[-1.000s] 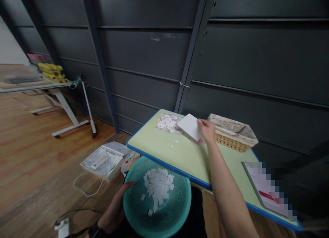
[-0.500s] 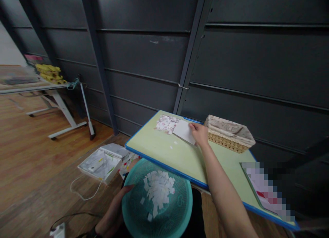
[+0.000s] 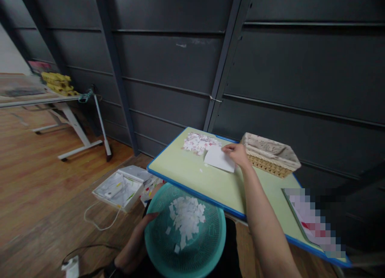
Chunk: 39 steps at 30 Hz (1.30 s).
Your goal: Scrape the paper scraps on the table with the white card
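Note:
My left hand [image 3: 136, 240] grips the rim of a teal plastic basket [image 3: 215, 250] on my lap, thumb over the edge. Small torn pieces of white paper [image 3: 187, 216] lie in a heap inside it. Over the table, my right hand [image 3: 236, 153] pinches the upper right corner of a white sheet of paper [image 3: 219, 160], close to the tabletop. Just behind the sheet spreads a pile of printed paper scraps [image 3: 197, 143]. To the right of my right hand stands a woven basket [image 3: 267, 164] with a patterned cloth lining.
The pale green table [image 3: 180, 166] has a blue edge. A flat, partly pixelated item [image 3: 309, 218] lies at its right end. An open white box [image 3: 118, 188] with a cable and a power strip [image 3: 71, 266] are on the floor. Another table [image 3: 70, 119] stands far left.
My right hand has turned the white sheet and drawn it slightly nearer and to the right, uncovering more of the scrap pile. My left hand still grips the teal basket.

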Available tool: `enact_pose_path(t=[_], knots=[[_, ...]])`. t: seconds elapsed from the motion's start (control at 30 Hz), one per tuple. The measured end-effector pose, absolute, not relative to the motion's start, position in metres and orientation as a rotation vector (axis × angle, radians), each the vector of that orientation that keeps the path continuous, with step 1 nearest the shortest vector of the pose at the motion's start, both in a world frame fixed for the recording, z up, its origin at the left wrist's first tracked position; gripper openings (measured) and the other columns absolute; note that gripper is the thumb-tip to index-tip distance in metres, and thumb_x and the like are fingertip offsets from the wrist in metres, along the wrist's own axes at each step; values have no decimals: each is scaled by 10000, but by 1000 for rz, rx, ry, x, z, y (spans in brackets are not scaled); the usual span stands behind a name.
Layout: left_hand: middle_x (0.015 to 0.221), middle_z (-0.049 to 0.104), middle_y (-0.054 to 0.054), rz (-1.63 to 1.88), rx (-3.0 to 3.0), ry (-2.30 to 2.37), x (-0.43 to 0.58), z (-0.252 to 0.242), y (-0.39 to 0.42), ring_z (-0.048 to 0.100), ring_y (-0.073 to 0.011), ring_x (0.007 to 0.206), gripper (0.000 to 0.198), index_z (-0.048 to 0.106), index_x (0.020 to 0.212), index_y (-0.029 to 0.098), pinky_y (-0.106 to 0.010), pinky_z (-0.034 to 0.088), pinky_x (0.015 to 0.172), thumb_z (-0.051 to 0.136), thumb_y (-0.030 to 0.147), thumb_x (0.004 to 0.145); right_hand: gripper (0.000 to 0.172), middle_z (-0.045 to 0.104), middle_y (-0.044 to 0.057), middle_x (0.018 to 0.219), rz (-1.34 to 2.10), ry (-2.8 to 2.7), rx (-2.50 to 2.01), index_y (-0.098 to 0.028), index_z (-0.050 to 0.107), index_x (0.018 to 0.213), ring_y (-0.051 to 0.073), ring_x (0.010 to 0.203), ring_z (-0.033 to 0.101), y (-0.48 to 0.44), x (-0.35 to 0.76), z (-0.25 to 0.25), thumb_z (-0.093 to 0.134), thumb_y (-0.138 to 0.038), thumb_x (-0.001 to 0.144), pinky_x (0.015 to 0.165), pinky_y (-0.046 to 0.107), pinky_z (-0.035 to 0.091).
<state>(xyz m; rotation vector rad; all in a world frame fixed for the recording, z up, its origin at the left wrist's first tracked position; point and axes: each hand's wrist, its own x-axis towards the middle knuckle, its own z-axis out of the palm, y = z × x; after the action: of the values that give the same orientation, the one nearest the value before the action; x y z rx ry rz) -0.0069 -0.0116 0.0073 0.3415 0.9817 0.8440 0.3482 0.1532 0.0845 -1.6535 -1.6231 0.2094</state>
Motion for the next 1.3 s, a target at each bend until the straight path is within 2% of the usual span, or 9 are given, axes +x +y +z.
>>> enact_pose_path(t=[0.2, 0.3, 0.47, 0.6, 0.7, 0.97, 1.1, 1.2, 1.3], knots=[[880, 800, -87, 858, 372, 983, -12, -4, -9, 738, -263, 822, 401, 595, 1116, 81, -370, 572, 802, 654, 299, 785, 339, 486, -36, 476, 774, -1706, -1695, -153, 621, 734, 105, 418, 414, 144, 341, 88, 649, -476, 634, 408, 229, 289], [872, 802, -69, 859, 385, 983, -14, -7, -10, 734, -261, 844, 374, 616, 1093, 98, -349, 569, 803, 664, 291, 776, 374, 450, -54, 461, 993, -1697, -1631, -157, 580, 731, 86, 409, 392, 140, 331, 90, 686, -493, 605, 380, 204, 264], [774, 800, -39, 843, 342, 990, -13, 4, -10, 724, -215, 698, 177, 679, 893, 120, -290, 568, 667, 661, 250, 774, 412, 441, -63, 480, 967, -1616, -1584, -157, 568, 760, 64, 399, 353, 139, 327, 91, 697, -515, 602, 352, 186, 210], [645, 770, 1, 868, 368, 982, -11, 7, -8, 691, -169, 605, 89, 682, 781, 140, -259, 556, 630, 644, 220, 790, 386, 469, -53, 488, 978, -1708, -1615, -159, 569, 746, 79, 420, 411, 144, 327, 86, 694, -502, 618, 372, 195, 299], [632, 763, 2, 882, 383, 986, -11, 3, -8, 681, -163, 585, 99, 677, 780, 146, -256, 550, 612, 647, 239, 790, 377, 512, -38, 512, 1058, -1814, -1544, -162, 562, 729, 88, 446, 460, 146, 324, 83, 686, -505, 635, 412, 206, 356], [659, 766, -10, 867, 390, 992, -14, 2, -9, 693, -174, 622, 136, 669, 819, 139, -275, 553, 647, 657, 270, 781, 385, 513, -42, 501, 1099, -1838, -1526, -159, 550, 732, 80, 427, 453, 145, 321, 84, 697, -503, 638, 396, 201, 353], [676, 776, -12, 851, 383, 993, -13, 2, -8, 700, -187, 629, 148, 676, 837, 146, -281, 558, 654, 667, 277, 768, 403, 531, -41, 528, 1262, -1865, -1493, -164, 546, 772, 87, 451, 480, 141, 310, 86, 710, -506, 634, 399, 202, 392], [688, 785, -6, 858, 375, 964, -14, 0, -8, 705, -180, 630, 149, 678, 842, 148, -269, 561, 648, 677, 273, 760, 404, 558, -30, 567, 1376, -1958, -1411, -154, 579, 792, 94, 495, 505, 137, 294, 83, 719, -501, 638, 420, 204, 413], [703, 790, 4, 857, 377, 940, -15, -2, -8, 711, -174, 653, 145, 681, 834, 150, -254, 564, 657, 680, 274, 758, 396, 554, -30, 559, 1404, -2024, -1301, -140, 629, 770, 87, 510, 494, 136, 281, 79, 733, -497, 634, 431, 190, 372]])
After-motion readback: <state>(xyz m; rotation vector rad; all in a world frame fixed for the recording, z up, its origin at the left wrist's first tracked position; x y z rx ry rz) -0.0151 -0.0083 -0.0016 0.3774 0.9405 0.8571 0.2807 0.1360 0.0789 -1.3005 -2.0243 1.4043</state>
